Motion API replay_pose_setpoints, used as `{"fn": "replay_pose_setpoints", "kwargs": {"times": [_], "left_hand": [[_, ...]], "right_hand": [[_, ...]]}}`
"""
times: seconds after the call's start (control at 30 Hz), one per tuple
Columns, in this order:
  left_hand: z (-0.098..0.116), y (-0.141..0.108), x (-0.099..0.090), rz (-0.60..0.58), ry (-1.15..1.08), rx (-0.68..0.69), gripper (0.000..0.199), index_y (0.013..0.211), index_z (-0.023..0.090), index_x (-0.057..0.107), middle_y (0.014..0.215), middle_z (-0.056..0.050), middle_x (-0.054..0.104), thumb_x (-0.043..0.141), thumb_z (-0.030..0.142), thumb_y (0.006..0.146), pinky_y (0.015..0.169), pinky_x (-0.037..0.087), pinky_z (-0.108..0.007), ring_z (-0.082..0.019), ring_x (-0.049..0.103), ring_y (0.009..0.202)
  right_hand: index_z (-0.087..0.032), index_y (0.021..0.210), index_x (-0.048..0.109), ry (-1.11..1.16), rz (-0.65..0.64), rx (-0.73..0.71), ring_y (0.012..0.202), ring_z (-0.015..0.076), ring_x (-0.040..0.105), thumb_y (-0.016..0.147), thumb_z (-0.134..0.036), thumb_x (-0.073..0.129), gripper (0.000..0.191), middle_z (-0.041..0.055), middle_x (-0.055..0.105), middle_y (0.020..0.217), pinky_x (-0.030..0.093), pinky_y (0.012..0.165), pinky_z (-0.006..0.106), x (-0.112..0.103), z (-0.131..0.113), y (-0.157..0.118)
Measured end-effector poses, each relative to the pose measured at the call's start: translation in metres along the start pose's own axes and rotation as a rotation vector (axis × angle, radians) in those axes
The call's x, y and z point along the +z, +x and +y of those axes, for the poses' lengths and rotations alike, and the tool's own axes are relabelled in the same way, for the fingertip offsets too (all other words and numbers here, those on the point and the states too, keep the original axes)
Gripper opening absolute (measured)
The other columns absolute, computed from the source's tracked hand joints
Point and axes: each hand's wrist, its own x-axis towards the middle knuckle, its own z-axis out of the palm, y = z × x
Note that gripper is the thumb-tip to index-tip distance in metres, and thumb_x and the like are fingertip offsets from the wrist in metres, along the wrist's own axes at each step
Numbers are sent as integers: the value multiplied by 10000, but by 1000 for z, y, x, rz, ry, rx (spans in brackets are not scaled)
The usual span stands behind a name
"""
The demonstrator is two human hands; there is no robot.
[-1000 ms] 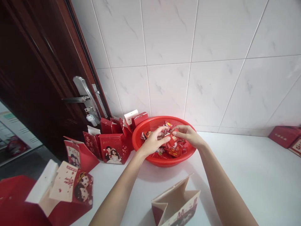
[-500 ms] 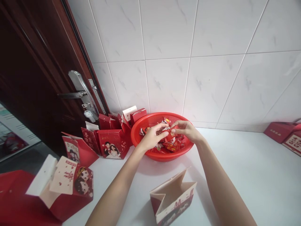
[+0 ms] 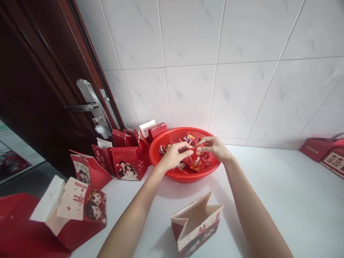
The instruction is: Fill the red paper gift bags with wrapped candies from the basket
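Note:
Over the red plastic basket [image 3: 185, 179] my two hands are close together. My left hand [image 3: 176, 156] pinches one side of a red-wrapped candy [image 3: 196, 154] between thumb and fingers. On its other side my right hand [image 3: 215, 148] grips it, also in a pinch. Below and around the fingers, several wrapped candies [image 3: 197, 165] lie in the basket, mostly red, some dark or printed. Between my forearms, nearer to me, a red and cream paper gift box [image 3: 197, 229] stands upright with its top open and a printed couple on its side.
Several red gift boxes [image 3: 127, 163] stand along the left, and a larger one with raised flaps [image 3: 80, 208] is closer. A red box [image 3: 317, 148] sits at the far right. Behind the white table [image 3: 268, 190] rise a tiled wall [image 3: 193, 36] and a brown door [image 3: 40, 71].
Both hands stay over the basket, still pinching. The red candy between them has turned or shifted slightly, and the fingers have moved a little. The boxes have not moved.

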Motion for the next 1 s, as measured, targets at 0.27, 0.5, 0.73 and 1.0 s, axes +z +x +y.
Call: {"fn": "replay_pose_setpoints", "kwargs": {"times": [0.27,0.5,0.73,1.0], "left_hand": [[0,0,1,52,-4,14,305,851,170,703,808,-21,700,692,475,848,729,474,-288,-181,627,766],[0,0,0,80,-37,14,325,887,173,717,906,-47,741,708,492,831,800,497,-309,-212,668,857],[1,0,0,52,-13,10,318,894,180,727,906,-44,742,706,492,838,821,493,-319,-214,668,860],[1,1,1,34,-33,13,323,846,174,717,872,-32,739,723,497,824,793,513,-312,-202,670,824]], "right_hand": [[-181,761,730,-17,-13,-15,635,128,620,586,-398,950,355,0,702,711,501,614,265,1,-3,0],[-184,736,707,-33,24,-7,686,149,632,597,-419,936,356,8,703,727,511,653,283,1,-3,0],[-194,719,694,-23,27,-40,681,153,623,566,-395,944,355,-3,696,718,518,680,305,1,-2,-1],[-199,658,664,-32,26,-51,616,134,561,604,-435,915,349,-24,631,638,511,650,307,3,-5,-2]]}}
